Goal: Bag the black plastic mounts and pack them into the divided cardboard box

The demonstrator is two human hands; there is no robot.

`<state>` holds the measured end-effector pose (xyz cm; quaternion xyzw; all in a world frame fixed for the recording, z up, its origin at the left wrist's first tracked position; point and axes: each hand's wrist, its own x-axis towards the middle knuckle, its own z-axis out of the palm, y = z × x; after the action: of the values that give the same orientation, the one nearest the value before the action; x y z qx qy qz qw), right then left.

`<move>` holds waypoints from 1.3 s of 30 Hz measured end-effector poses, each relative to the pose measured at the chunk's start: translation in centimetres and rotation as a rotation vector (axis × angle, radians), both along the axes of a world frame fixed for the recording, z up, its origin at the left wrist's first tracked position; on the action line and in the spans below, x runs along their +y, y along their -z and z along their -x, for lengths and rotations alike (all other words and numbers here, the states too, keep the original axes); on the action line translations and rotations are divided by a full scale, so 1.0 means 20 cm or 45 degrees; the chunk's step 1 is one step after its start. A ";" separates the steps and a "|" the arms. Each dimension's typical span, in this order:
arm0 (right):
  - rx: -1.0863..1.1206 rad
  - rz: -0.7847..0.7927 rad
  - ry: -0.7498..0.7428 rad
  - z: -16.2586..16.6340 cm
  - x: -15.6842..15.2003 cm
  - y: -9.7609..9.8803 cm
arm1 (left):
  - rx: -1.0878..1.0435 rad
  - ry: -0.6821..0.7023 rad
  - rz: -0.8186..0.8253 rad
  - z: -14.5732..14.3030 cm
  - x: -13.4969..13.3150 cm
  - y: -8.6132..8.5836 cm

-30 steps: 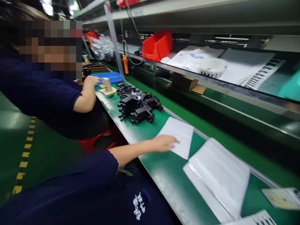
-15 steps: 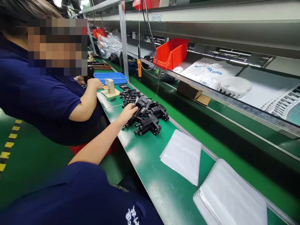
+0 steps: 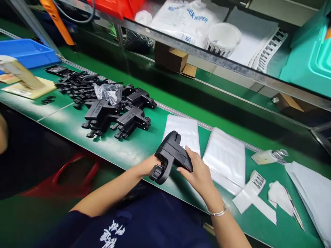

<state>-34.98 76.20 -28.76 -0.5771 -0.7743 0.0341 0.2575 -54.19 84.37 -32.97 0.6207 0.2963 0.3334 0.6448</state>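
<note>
Both my hands hold one black plastic part [image 3: 171, 155] just above the green bench's near edge. My left hand [image 3: 148, 164] grips it from behind and is mostly hidden by it. My right hand [image 3: 197, 174], a bracelet on its wrist, wraps its fingers round the part's right end. A single clear plastic bag [image 3: 184, 130] lies flat just beyond the part. To its right lies a stack of clear bags [image 3: 226, 158]. A pile of the same black parts [image 3: 119, 112] sits to the left on the bench.
Smaller black pieces [image 3: 74, 86], a wooden jig [image 3: 24, 82] and a blue tray [image 3: 24, 51] lie far left. Label strips [image 3: 254, 182], a small bottle [image 3: 267, 156] and paper sheets [image 3: 311, 186] lie at right. A shelf above holds a tape roll [image 3: 222, 38] and wiper packs. A red stool [image 3: 69, 175] stands below.
My left hand took one black part from the pile and brought it back toward me. My right hand has come in and closed on it. The view swung right and down.
</note>
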 end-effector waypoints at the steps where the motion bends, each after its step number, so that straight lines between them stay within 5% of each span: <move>1: -0.018 0.003 0.002 -0.02 -0.01 0.01 | -0.050 0.077 0.131 0.03 0.03 -0.01; 4: -0.189 -0.001 -0.022 -0.09 -0.08 0.02 | -0.117 0.214 0.409 0.05 0.09 -0.03; 7: -0.191 0.145 -0.112 -0.16 -0.14 0.04 | 0.099 0.093 0.218 -0.02 0.08 0.00; 11: 0.581 0.383 0.214 -0.25 -0.19 0.11 | 0.231 -0.063 -0.101 -0.08 0.02 0.02; 14: 1.363 0.714 0.519 -0.29 -0.22 0.20 | 0.345 0.029 -0.303 -0.07 -0.01 -0.02; 17: 1.726 0.875 0.533 -0.28 -0.23 0.26 | 0.444 0.175 -0.461 -0.07 -0.02 -0.05; 20: 1.517 0.643 0.507 -0.27 -0.25 0.26 | 0.376 0.120 -0.340 -0.12 -0.02 -0.03; 25: 0.461 -0.083 0.142 -0.34 -0.29 0.22 | 0.159 0.022 0.584 -0.22 -0.01 0.07; 27: 0.291 -0.193 0.028 -0.38 -0.30 0.22 | 0.110 0.071 0.718 -0.22 0.00 0.08; 29: 0.361 -0.156 0.145 -0.40 -0.30 0.25 | 0.058 0.091 0.482 -0.21 0.00 0.06; 34: 0.996 0.047 0.408 -0.40 -0.30 0.33 | 0.206 0.272 -0.678 -0.13 -0.01 0.00; 37: 1.060 0.013 0.439 -0.39 -0.31 0.38 | 0.172 0.295 -1.282 -0.11 -0.01 -0.01; 39: 1.021 -0.030 0.468 -0.38 -0.31 0.40 | 0.133 0.264 -1.495 -0.10 -0.01 -0.01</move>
<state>-27.44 69.93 -36.80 -0.6433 -0.4978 0.2004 0.5460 -52.09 84.23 -32.74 0.9146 0.0317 0.3456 0.2076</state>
